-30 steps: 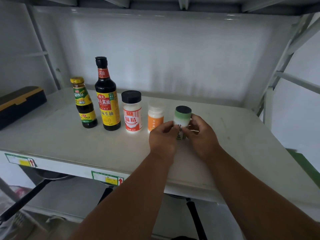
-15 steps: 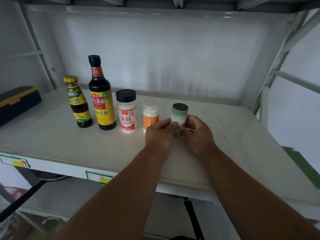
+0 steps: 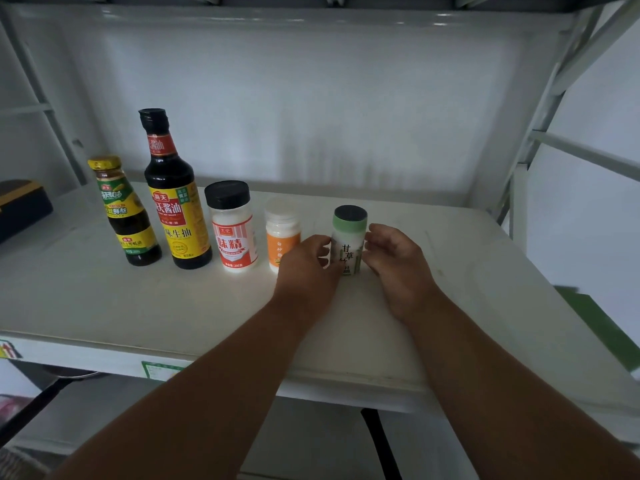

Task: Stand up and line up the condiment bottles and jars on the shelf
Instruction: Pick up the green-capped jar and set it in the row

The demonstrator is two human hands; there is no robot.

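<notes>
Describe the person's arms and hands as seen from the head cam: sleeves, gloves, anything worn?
Both forearms are bare right up to the bottom edge of the picture; no sleeve shows. The left hand and the right hand wear no gloves. No watch, band or ring is visible on either wrist or on the fingers that show. No markings, straps or cables.

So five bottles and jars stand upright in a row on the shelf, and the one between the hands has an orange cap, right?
Not quite. The head view shows the jar between the left hand and right hand has a green collar with a dark top, not an orange cap. Five containers do stand upright in a row on the shelf.
</notes>
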